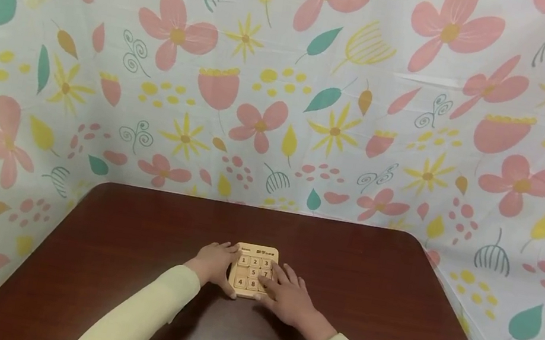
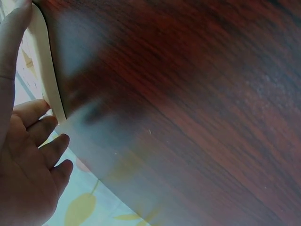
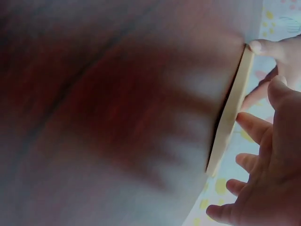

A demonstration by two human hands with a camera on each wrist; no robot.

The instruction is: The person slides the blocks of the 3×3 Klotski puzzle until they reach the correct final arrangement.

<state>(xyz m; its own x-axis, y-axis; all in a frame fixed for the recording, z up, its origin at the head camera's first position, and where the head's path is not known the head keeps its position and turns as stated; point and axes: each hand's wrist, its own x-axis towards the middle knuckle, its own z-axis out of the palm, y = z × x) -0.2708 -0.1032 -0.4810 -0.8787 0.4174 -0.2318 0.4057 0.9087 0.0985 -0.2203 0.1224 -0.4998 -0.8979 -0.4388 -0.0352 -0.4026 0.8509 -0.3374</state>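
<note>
A light wooden number sliding puzzle (image 1: 245, 295) lies on the table in the head view. Its top row reads 1, 2, 3. A bare slot shows at the left of the middle row, beside tiles 5 and 7; 4 and 8 are below. The lower right tile is partly covered by fingers. My left hand (image 1: 214, 264) grips the puzzle's left side, thumb at the near corner and index finger at the far one. My right hand (image 1: 290, 300) spreads over the right side, a fingertip on the tiles. In the right wrist view, the puzzle's edge (image 3: 229, 115) shows beside the fingers.
The dark reddish-brown table (image 1: 146, 215) has rounded far corners and a glossy surface with reflections. A white cloth (image 1: 282, 45) printed with flowers and leaves hangs behind it and along both sides.
</note>
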